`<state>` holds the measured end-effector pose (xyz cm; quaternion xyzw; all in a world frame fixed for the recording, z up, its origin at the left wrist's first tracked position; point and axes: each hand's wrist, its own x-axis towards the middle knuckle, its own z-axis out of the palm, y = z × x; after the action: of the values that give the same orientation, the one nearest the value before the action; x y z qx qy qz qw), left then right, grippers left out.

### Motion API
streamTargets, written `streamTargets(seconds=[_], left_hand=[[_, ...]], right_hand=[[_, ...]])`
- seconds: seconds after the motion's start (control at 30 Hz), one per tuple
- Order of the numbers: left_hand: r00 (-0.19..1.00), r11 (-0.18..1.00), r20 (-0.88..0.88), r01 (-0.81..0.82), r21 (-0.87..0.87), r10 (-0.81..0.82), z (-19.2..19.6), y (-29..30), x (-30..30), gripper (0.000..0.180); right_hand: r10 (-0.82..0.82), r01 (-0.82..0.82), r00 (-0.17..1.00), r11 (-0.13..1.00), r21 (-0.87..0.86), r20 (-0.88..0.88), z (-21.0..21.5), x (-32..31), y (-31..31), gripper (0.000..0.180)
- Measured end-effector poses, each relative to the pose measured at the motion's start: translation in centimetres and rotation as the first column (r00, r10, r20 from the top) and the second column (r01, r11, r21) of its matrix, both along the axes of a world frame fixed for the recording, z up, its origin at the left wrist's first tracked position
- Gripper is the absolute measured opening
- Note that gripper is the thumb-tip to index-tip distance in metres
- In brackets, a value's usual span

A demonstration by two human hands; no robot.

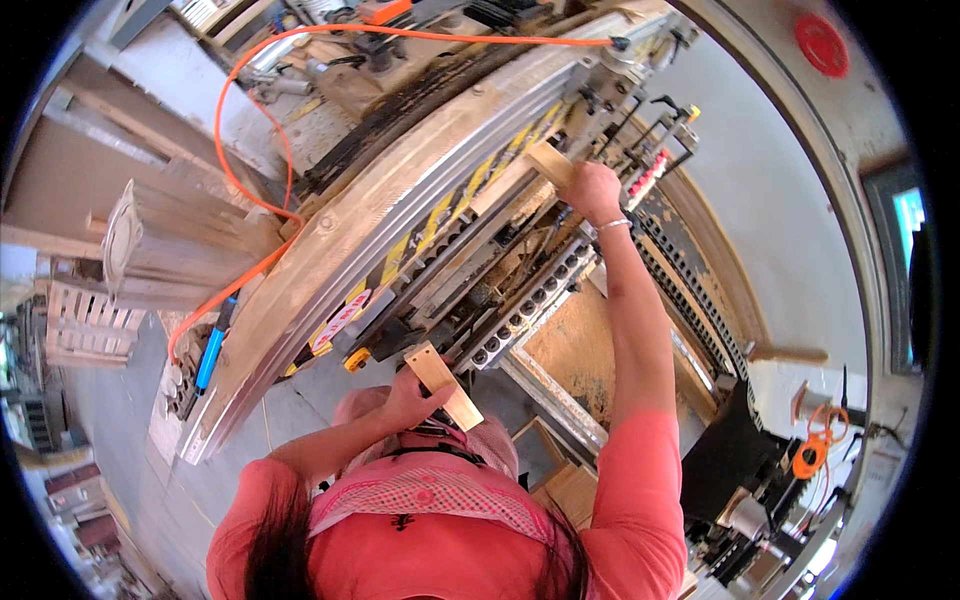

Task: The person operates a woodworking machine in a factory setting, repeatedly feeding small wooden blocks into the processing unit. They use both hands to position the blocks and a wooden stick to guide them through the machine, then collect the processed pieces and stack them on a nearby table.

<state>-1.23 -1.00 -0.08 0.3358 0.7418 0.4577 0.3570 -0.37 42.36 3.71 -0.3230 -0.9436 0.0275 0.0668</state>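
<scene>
Close to my body, my left hand (410, 400) is closed around a short pale wooden block (445, 388) with small dark holes near its upper end. My right arm reaches far out over a woodworking machine. At its end, my right hand (592, 192) grips another wooden block (549, 163). Beside that block, a longer pale wooden piece (504, 188) lies on the machine bed, the two touching or nearly so. Clamps with black handles (665, 130) stand just beyond my right hand. A row of round black rollers (530, 308) runs along the machine nearer to me.
A long metal rail (400, 150) with yellow-black striping curves across the machine's left side. An orange air hose (222, 130) loops over it. A blue-handled tool (210, 358) hangs at lower left. On the right are a red button (822, 45), a screen (908, 225) and orange scissors (812, 455).
</scene>
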Motion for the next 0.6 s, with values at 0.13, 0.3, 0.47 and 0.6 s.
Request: streamTargets(seconds=[0.13,0.3,0.47,0.6], left_hand=[[0.998,1.000,0.058,-0.009,-0.001,0.009,0.4,-0.1,0.0,0.035],[0.999,1.000,-0.045,0.025,0.017,-0.024,0.2,-0.3,0.0,0.039],[0.993,0.997,-0.114,0.018,0.074,-0.010,0.5,-0.1,0.0,0.039],[0.988,0.993,-0.156,0.011,0.116,0.008,-0.3,-0.6,0.1,0.036]], right_hand=[[-0.035,0.038,0.998,0.998,-0.054,0.048,1.1,-0.4,-0.9,0.034],[0.013,-0.013,0.999,1.000,0.016,0.052,0.4,-0.2,-0.4,0.032],[0.022,-0.021,1.000,0.999,0.046,-0.002,-0.2,-0.1,0.0,0.035],[0.036,-0.036,0.999,0.999,0.027,0.012,0.4,-0.4,-0.4,0.037]])
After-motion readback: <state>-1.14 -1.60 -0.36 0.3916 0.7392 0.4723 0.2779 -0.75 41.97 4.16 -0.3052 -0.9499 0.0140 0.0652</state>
